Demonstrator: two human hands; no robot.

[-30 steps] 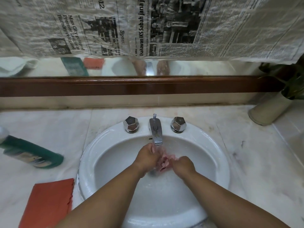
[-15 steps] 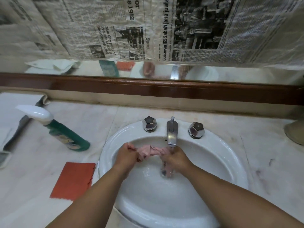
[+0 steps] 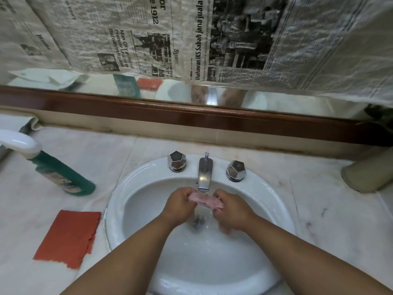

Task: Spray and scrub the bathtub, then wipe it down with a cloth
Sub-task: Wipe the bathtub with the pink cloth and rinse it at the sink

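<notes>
A small pink cloth (image 3: 204,199) is stretched between my two hands under the chrome tap (image 3: 205,174), over the white sink basin (image 3: 274,201). My left hand (image 3: 179,206) grips its left end. My right hand (image 3: 232,211) grips its right end, fingers curled down. Water runs from the spout into the basin near the drain. A green spray bottle (image 3: 61,173) with a white trigger head lies on its side on the marble counter, left of the sink. A red-orange scrub pad (image 3: 68,237) lies flat in front of the bottle.
Two chrome knobs flank the tap, one on the left (image 3: 176,161) and one on the right (image 3: 236,170). A beige pot (image 3: 368,174) stands at the right edge. A wood-framed mirror (image 3: 191,116) covered with newspaper runs along the back. White cloth (image 3: 19,122) lies at the far left.
The view has shifted slightly right and closer. My hands have pulled apart a little, stretching the pink cloth directly under the spout.
</notes>
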